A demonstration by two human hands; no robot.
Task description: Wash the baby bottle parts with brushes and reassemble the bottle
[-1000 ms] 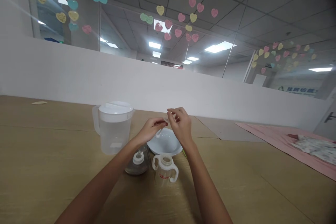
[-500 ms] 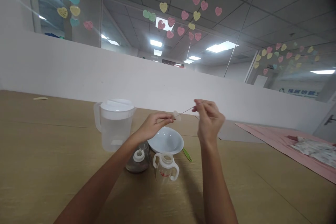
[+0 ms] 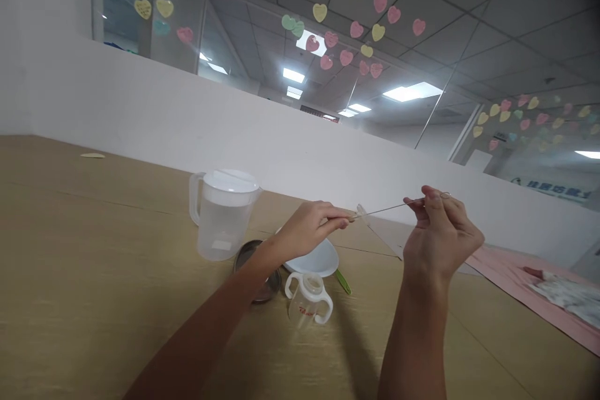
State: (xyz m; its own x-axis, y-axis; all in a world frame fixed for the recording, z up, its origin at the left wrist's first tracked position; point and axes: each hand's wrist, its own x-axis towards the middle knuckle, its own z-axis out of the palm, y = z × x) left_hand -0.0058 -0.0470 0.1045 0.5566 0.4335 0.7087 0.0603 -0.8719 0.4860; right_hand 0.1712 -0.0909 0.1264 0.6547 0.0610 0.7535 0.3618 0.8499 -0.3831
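Observation:
My left hand pinches a small translucent piece at its fingertips, above a white bowl. To its right, my right hand is closed on a thin wire-like rod with a loop at its end. The rod's far tip reaches the translucent piece. Below the hands stands a clear bottle with two white handles. A dark, see-through container is partly hidden behind my left forearm. The green handle of a tool lies beside the bowl.
A lidded translucent pitcher stands at the left. Farther left lies a thin pale piece near the wall. Pink cloth with a patterned fabric on it covers the right side. A white wall with glass above borders the table.
Both hands have moved right in the view, my right hand more, so they are farther apart and more of the rod shows between them. The whole view has shifted and tilted slightly.

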